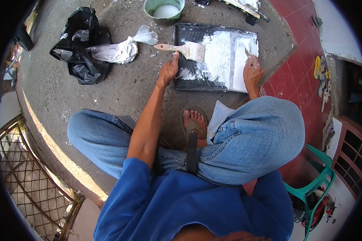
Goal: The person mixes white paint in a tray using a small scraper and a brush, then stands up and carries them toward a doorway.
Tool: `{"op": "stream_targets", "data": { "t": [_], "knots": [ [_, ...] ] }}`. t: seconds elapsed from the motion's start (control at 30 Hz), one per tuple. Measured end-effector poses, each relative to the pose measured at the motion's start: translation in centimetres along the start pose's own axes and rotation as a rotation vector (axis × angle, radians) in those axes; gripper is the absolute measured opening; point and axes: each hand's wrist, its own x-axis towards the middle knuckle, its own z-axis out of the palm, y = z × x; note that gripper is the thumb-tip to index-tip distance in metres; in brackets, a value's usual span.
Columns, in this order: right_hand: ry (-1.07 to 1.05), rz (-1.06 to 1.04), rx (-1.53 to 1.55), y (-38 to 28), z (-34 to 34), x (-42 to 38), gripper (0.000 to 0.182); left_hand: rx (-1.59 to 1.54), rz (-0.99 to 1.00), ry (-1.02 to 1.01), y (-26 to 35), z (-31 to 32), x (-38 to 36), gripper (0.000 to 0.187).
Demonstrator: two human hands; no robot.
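Note:
A black paint tray lies on the concrete in front of me, with white paint spread over its ribbed slope and pooled at its right end. My left hand grips the tray's left edge, thumb on top. Just above that thumb, a wide paintbrush rests across the edge, its wooden handle sticking out to the left and its bristles whitened. Over the tray's right end, my right hand is closed around a thin, pale tool whose tip is at the white paint. The tool's kind cannot be made out.
Beyond the tray stands a green bowl holding white liquid. Left of it lie a black plastic bag and a crumpled white bag. A green plastic chair stands at the right on red tiles, near several sandals.

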Motion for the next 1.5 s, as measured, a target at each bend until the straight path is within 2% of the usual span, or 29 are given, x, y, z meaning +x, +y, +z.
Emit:
{"op": "stream_targets", "data": {
  "t": [0.07, 0.1, 0.2, 0.23, 0.37, 0.47, 0.6, 0.67, 0.7, 0.73, 0.83, 0.87, 0.93, 1.03, 1.2, 1.33, 1.4, 1.43, 1.5],
  "knots": [
    [0.054, -0.007, 0.053, -0.3, -0.4, -0.5, 0.018, -0.072, -0.046, -0.003, -0.5, 0.2, -0.4, 0.092],
    [-0.068, -0.021, -0.078, 0.1, -0.2, -0.7, 0.017, -0.101, -0.059, 0.001, -0.3, 0.3, -0.5, 0.092],
    [0.066, 0.009, 0.094, 0.0, -0.4, -1.1, 0.017, -0.277, -0.095, 0.017, 1.0, 0.0, -0.9, 0.087],
    [0.030, 0.068, 0.125, -0.3, -0.9, -1.2, 0.018, -0.336, -0.094, 0.020, 1.5, -0.1, -1.3, 0.086],
    [-0.017, 0.069, 0.084, 2.1, 0.2, -1.5, 0.019, -0.477, -0.115, -0.038, 1.5, 0.1, -0.7, 0.080],
    [-0.020, 0.446, 0.533, -1.1, -1.8, -0.7, 0.020, -0.560, -0.178, -0.093, -0.5, 0.8, 1.2, 0.073],
    [0.039, 0.599, 0.896, -3.2, -2.3, 3.3, 0.022, -0.670, -0.226, -0.193, 0.0, 0.7, 1.3, 0.066],
    [0.051, 0.639, 1.033, -3.6, -1.9, 6.6, 0.029, -0.704, -0.229, -0.185, 1.5, 0.4, 0.7, 0.065],
    [0.056, 0.651, 1.133, -3.4, -1.5, 8.5, 0.032, -0.700, -0.226, -0.141, -1.5, 1.8, 2.8, 0.063],
    [0.060, 0.662, 1.232, -4.0, -1.3, 10.2, 0.035, -0.724, -0.239, -0.159, -1.3, 1.7, 2.9, 0.063],
    [-0.070, 0.565, 1.284, -5.6, -2.2, 13.6, 0.047, -0.765, -0.281, -0.226, -1.3, 1.9, 2.9, 0.060],
    [-0.059, 0.562, 1.208, -5.4, -2.3, 13.4, 0.049, -0.780, -0.276, -0.252, -1.2, 2.0, 2.9, 0.060],
    [-0.040, 0.547, 1.053, -4.6, -3.1, 12.2, 0.052, -0.815, -0.263, -0.306, 2.7, 0.5, 0.9, 0.058],
    [-0.223, 0.610, 1.492, -1.4, -5.2, 6.5, 0.051, -0.811, -0.308, -0.355, 3.4, -0.1, 1.1, 0.055],
    [-0.157, 0.711, 1.567, 2.2, -6.6, -0.2, 0.047, -0.874, -0.316, -0.359, 3.7, 0.3, 1.1, 0.052],
    [-0.036, 0.793, 1.530, 2.7, -7.5, -2.7, 0.040, -0.802, -0.281, -0.352, 3.6, 0.6, 1.1, 0.050],
    [0.219, 0.818, 1.198, 3.2, -7.4, -4.8, 0.027, -0.767, -0.228, -0.309, 3.2, 0.5, 1.7, 0.053],
    [0.321, 0.818, 1.001, 4.1, -6.7, -6.4, 0.023, -0.733, -0.206, -0.270, 1.9, 0.8, 2.5, 0.048],
    [0.338, 0.810, 0.397, 4.8, -5.2, -10.4, 0.023, -0.753, -0.232, -0.293, 2.5, 0.4, 2.0, 0.044]
  ]
}}
